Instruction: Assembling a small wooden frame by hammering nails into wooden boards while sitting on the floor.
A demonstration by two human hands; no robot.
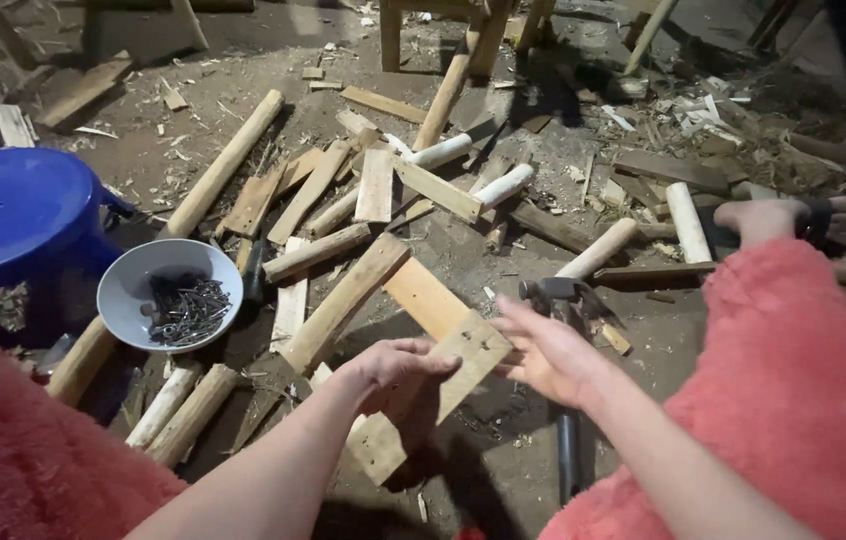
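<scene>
Left grip point(395, 362) is lying fingers-down on a flat wooden board point(443, 385), pressing it against the dirt floor point(503, 450), while the right grip point(540, 350) is spreading open at the board's far edge. Beside them, a blue stool point(13, 215) is standing left, a grey bowl point(133, 290) is holding nails point(186, 310), and a hammer point(583, 270) is resting nearby.

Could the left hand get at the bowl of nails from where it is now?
Probably yes. The left hand rests on the flat board, and the grey bowl of nails sits open-topped to its left, with only low wood pieces lying between. Nothing covers the bowl.
</scene>
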